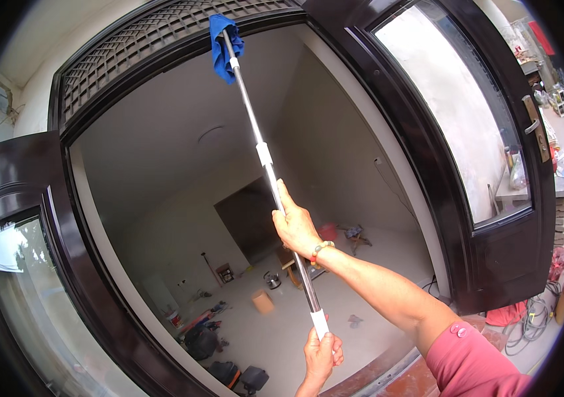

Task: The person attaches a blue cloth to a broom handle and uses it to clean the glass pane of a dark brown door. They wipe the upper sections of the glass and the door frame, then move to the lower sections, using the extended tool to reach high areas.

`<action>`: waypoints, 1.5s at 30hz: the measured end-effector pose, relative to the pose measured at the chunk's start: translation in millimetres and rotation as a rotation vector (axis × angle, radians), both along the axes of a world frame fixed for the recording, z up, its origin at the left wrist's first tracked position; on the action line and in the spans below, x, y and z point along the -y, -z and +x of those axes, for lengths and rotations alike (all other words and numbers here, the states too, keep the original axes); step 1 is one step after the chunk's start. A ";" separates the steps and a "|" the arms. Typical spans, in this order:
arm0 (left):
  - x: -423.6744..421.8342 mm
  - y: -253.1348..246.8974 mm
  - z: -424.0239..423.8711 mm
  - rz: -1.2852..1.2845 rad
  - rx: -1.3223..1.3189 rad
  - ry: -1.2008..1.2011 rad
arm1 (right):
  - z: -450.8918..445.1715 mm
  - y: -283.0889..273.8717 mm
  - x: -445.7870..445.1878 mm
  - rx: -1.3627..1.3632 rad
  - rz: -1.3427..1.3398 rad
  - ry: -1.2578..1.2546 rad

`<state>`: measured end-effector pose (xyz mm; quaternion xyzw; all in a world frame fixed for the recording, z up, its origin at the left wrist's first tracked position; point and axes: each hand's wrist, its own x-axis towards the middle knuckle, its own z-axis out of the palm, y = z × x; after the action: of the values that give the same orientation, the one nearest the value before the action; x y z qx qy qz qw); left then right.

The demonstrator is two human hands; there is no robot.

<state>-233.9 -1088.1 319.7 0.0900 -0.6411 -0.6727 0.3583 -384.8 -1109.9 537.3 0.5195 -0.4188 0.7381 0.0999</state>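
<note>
A telescopic metal pole [247, 101] with white plastic joints slants up through the doorway. My right hand [296, 228], with a beaded bracelet [319, 250] at its wrist, grips the pole's middle, index finger pointing along the shaft. Lower down, my left hand [319, 357] is closed around the white end grip [318, 322]. A blue cloth [221, 57] is draped over the pole's far end, against the dark top bar of the door frame [267, 25], just under a lattice transom panel [128, 57]. Whatever head the cloth covers is mostly hidden.
Dark glazed door leaves stand open at left [71, 238] and right [413, 149]; the right one has a lever handle [532, 126]. Inside, a cardboard box [262, 301], a kettle [272, 280] and black cases [222, 372] are on the floor. Coiled cable [530, 317] lies outside, right.
</note>
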 end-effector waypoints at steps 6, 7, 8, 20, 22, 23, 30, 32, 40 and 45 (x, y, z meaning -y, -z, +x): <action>-17.1 -45.4 -32.1 -0.055 0.083 0.023 | -53.4 -27.8 -15.6 0.096 -0.011 0.023; -17.9 -52.4 -35.5 -0.067 0.100 0.026 | -58.8 -31.9 -17.3 0.120 -0.011 0.021; -18.2 -59.7 -38.0 -0.079 0.117 0.027 | -64.8 -35.5 -19.7 0.144 -0.011 0.019; -31.2 -144.7 -59.8 -0.154 0.163 0.038 | -111.1 -97.4 -50.9 0.288 -0.037 0.070; -34.6 -154.6 -54.6 -0.146 0.170 0.016 | -108.3 -104.7 -50.7 0.316 -0.037 0.056; -32.6 -157.4 -49.8 -0.155 0.157 0.002 | -104.8 -108.2 -48.9 0.331 -0.037 0.047; -36.7 -171.4 12.2 -0.220 0.035 -0.147 | -46.0 -129.5 -39.5 0.366 -0.117 -0.086; -36.3 -167.2 33.4 -0.207 0.022 -0.168 | -25.3 -127.8 -37.9 0.322 -0.165 -0.137; -19.6 -106.7 122.8 -0.119 -0.041 -0.320 | 80.9 -80.7 6.7 0.129 -0.167 -0.257; -9.4 -65.5 165.9 0.016 -0.138 -0.301 | 149.3 -60.8 44.7 -0.044 -0.193 -0.271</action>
<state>-68.0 -1078.6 385.1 0.1416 -0.5886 -0.6211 0.4977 -235.5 -1154.6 598.2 0.5752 -0.2696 0.7701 0.0580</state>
